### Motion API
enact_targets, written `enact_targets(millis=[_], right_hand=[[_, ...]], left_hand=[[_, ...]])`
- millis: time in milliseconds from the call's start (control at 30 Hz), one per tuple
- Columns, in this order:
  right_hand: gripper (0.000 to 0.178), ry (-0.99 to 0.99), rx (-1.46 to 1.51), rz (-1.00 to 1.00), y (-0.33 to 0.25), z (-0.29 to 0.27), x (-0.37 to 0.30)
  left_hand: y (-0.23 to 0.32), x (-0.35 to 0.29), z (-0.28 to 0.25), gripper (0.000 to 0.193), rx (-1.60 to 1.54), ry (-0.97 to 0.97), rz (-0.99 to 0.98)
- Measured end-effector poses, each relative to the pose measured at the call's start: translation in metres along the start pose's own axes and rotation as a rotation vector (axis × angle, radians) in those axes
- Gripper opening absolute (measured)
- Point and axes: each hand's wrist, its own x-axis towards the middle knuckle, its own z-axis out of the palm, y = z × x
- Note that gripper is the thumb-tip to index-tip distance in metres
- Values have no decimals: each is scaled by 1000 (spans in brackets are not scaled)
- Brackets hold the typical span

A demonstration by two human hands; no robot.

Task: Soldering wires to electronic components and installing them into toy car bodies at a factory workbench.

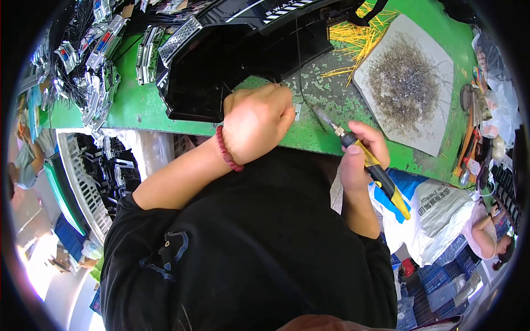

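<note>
My right hand [361, 155] is closed round the handle of a yellow-and-black soldering iron [371, 163], whose grey metal tip points up and left over the green bench [314, 135]. A thin dark wire [301, 60] hangs down from the black plastic shell towards that tip; whether they touch I cannot tell. My left hand [256, 122], with a red bead bracelet [223, 144] at the wrist, is curled into a fist at the near edge of the black plastic shell [201, 71]. Its fingertips are hidden, along with whatever they may hold.
Silvery parts with wires [102, 83] heap up at the left. Thin yellow sticks [353, 41] lie behind a pale board [430, 129] bearing a pile of dark scraps. Tools [469, 143] line the right edge. A white crate [83, 176] stands below left. Another person [488, 234] sits far right.
</note>
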Motion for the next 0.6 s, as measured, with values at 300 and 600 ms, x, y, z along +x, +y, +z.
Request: enact_targets(millis=[300,600], right_hand=[[38,112,230,-217,7,-6,-1],[22,-34,99,-85,6,3,-2]], left_hand=[[0,-2,1,14,29,16,48],[0,-1,1,14,-4,22,42]])
